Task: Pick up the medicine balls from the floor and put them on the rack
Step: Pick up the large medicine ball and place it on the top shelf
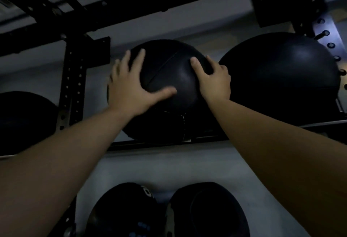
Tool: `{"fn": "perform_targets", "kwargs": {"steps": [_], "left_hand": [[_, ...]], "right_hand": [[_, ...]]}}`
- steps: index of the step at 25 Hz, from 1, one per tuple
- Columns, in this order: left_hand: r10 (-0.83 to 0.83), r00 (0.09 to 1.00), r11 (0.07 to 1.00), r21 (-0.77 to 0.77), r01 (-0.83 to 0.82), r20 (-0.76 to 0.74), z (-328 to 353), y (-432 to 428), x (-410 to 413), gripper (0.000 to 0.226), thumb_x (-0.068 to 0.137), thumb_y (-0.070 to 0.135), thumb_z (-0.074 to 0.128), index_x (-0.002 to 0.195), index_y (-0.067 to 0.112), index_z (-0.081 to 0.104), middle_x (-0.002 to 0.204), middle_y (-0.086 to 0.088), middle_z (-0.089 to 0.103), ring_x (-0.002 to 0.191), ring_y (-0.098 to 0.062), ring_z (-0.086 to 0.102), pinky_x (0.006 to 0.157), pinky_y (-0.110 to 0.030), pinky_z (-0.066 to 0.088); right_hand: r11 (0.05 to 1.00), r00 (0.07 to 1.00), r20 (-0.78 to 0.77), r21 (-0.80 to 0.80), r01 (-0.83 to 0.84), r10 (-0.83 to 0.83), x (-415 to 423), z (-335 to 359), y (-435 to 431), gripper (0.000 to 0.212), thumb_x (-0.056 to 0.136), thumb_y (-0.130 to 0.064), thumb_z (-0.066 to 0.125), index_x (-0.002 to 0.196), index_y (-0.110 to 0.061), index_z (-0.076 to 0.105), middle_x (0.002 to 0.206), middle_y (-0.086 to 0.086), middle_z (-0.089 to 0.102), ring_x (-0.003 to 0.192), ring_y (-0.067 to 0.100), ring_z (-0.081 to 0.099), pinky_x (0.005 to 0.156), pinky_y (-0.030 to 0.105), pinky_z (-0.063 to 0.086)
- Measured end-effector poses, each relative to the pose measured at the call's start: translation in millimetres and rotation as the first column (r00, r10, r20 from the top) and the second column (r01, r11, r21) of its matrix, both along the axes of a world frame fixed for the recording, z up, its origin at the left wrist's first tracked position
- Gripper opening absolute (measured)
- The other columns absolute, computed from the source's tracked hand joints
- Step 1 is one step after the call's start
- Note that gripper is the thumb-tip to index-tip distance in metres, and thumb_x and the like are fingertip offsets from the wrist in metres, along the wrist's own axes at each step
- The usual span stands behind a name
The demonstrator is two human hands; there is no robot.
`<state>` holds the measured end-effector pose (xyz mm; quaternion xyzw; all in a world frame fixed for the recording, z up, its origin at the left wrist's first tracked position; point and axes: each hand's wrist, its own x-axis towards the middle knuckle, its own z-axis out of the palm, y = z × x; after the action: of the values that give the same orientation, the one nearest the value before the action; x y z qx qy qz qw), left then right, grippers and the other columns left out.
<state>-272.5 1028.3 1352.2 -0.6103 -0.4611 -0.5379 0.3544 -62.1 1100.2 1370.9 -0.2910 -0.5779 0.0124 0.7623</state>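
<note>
A black medicine ball (169, 71) with a stitched seam rests on the rail of a black steel rack (169, 143), in front of a grey wall. My left hand (131, 86) lies spread on the ball's left side, thumb across its front. My right hand (214, 79) presses on its right side with the fingers on its upper surface. Both hands are on the ball at once.
A larger black ball (281, 75) sits on the same shelf to the right, another (24, 120) to the left past a perforated upright (73, 86). Two more balls (124, 212) (208, 210) sit on the lower level. A crossbeam (131, 7) runs overhead.
</note>
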Motion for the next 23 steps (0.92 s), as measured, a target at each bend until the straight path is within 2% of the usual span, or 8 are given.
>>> {"fn": "perform_targets", "kwargs": {"steps": [3, 7, 10, 13, 15, 17, 21, 23], "left_hand": [[0.137, 0.984, 0.990, 0.045, -0.133, -0.109, -27, 8, 13, 0.149, 0.046, 0.106, 0.051, 0.173, 0.039, 0.012, 0.183, -0.007, 0.004, 0.167, -0.040, 0.003, 0.127, -0.073, 0.011], [0.069, 0.997, 0.991, -0.113, -0.074, -0.043, 7, 28, -16, 0.137, 0.059, 0.102, 0.056, 0.172, 0.042, 0.011, 0.184, -0.002, 0.005, 0.168, -0.036, 0.006, 0.132, -0.062, 0.017], [0.065, 0.994, 0.976, -0.213, -0.045, 0.092, 17, 56, -26, 0.089, 0.096, 0.074, 0.053, 0.172, 0.040, 0.019, 0.183, -0.003, 0.012, 0.166, -0.037, 0.015, 0.131, -0.057, 0.022], [0.152, 0.977, 0.988, -0.006, -0.155, -0.153, 8, 69, 4, 0.068, 0.104, 0.052, 0.043, 0.169, 0.035, 0.032, 0.181, -0.001, 0.022, 0.166, -0.037, 0.016, 0.132, -0.061, 0.012], [0.234, 0.857, 0.971, 0.064, -0.231, -0.458, 3, 70, 24, 0.074, 0.102, 0.064, 0.039, 0.169, 0.034, 0.032, 0.181, -0.001, 0.021, 0.168, -0.036, 0.010, 0.133, -0.061, 0.002], [0.316, 0.704, 0.930, 0.061, -0.363, -0.636, 2, 77, 33, 0.079, 0.102, 0.073, 0.030, 0.171, 0.033, 0.027, 0.183, -0.001, 0.016, 0.169, -0.034, 0.001, 0.132, -0.061, -0.005], [0.412, 0.728, 0.887, 0.059, -0.458, -0.549, 14, 85, 8, 0.095, 0.091, 0.089, 0.028, 0.165, 0.032, 0.039, 0.179, -0.001, 0.027, 0.168, -0.035, 0.008, 0.131, -0.064, 0.002], [0.504, 0.739, 0.841, 0.057, -0.538, -0.447, 20, 83, -16, 0.099, 0.084, 0.092, 0.041, 0.158, 0.025, 0.046, 0.170, -0.008, 0.038, 0.162, -0.041, 0.023, 0.126, -0.067, 0.017]], "right_hand": [[0.992, 0.992, 0.011, 0.011, 0.123, -0.123, -1, -5, -2, 0.072, 0.097, -0.077, 0.045, 0.158, -0.039, 0.048, 0.160, 0.006, 0.048, 0.146, 0.031, 0.043, 0.120, 0.051, 0.035], [0.995, 0.980, 0.170, 0.015, 0.102, -0.103, -23, -55, 24, 0.073, 0.105, -0.067, 0.039, 0.169, -0.043, 0.014, 0.178, 0.005, 0.014, 0.160, 0.037, 0.017, 0.127, 0.057, 0.023], [0.982, 0.961, 0.274, -0.186, 0.025, 0.027, -50, -91, 47, 0.092, 0.099, -0.073, 0.046, 0.165, -0.050, -0.013, 0.179, -0.001, -0.019, 0.164, 0.043, -0.004, 0.127, 0.058, 0.019], [0.993, 0.856, 0.502, 0.052, 0.110, -0.121, -50, -121, 73, 0.099, 0.097, -0.073, 0.050, 0.165, -0.046, -0.017, 0.174, -0.008, -0.032, 0.164, 0.039, -0.011, 0.121, 0.056, 0.034], [0.974, 0.749, 0.629, 0.198, 0.106, -0.210, -36, -128, 86, 0.096, 0.096, -0.075, 0.047, 0.167, -0.043, -0.010, 0.175, -0.013, -0.030, 0.165, 0.033, -0.009, 0.113, 0.050, 0.045], [0.970, 0.674, 0.702, 0.220, 0.100, -0.228, -25, -128, 89, 0.094, 0.097, -0.073, 0.049, 0.170, -0.040, -0.001, 0.177, -0.012, -0.025, 0.166, 0.031, -0.001, 0.109, 0.046, 0.049], [0.991, 0.801, 0.587, 0.117, 0.059, -0.117, -30, -122, 82, 0.085, 0.098, -0.057, 0.065, 0.168, -0.035, 0.022, 0.179, -0.011, 0.003, 0.148, 0.025, 0.046, 0.107, 0.036, 0.053], [0.999, 0.875, 0.483, -0.005, 0.049, -0.041, -40, -112, 78, 0.088, 0.099, -0.053, 0.067, 0.169, -0.031, 0.017, 0.177, -0.005, 0.007, 0.157, 0.027, 0.033, 0.119, 0.039, 0.040]]}}
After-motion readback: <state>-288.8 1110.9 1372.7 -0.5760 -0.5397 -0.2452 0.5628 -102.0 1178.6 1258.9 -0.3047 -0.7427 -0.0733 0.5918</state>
